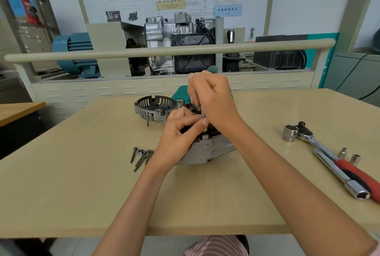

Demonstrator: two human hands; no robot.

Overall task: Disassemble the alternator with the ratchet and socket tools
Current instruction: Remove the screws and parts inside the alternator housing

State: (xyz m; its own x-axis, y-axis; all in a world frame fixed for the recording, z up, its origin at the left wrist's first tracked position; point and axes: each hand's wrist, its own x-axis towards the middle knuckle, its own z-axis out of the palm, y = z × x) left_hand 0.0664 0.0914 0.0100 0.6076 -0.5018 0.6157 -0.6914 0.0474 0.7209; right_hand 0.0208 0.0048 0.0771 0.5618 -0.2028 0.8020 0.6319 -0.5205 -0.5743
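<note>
The alternator body (207,149), grey metal with dark windings, sits mid-table under both hands. My right hand (211,99) grips an upright tool with a green handle top (212,69) and a thin metal shaft (203,111) that reaches down into the alternator. My left hand (178,132) pinches the lower end of that shaft at the alternator's top. A removed slotted end cover (154,109) lies behind to the left. The ratchet (320,144) with a large socket (290,133) lies on the table to the right.
Several long bolts (141,157) lie left of the alternator. An extension bar (341,175), a red-handled tool (359,175) and two small sockets (349,155) lie near the table's right edge. A green object (178,94) sits behind the hands. A rail and engine display stand beyond the table.
</note>
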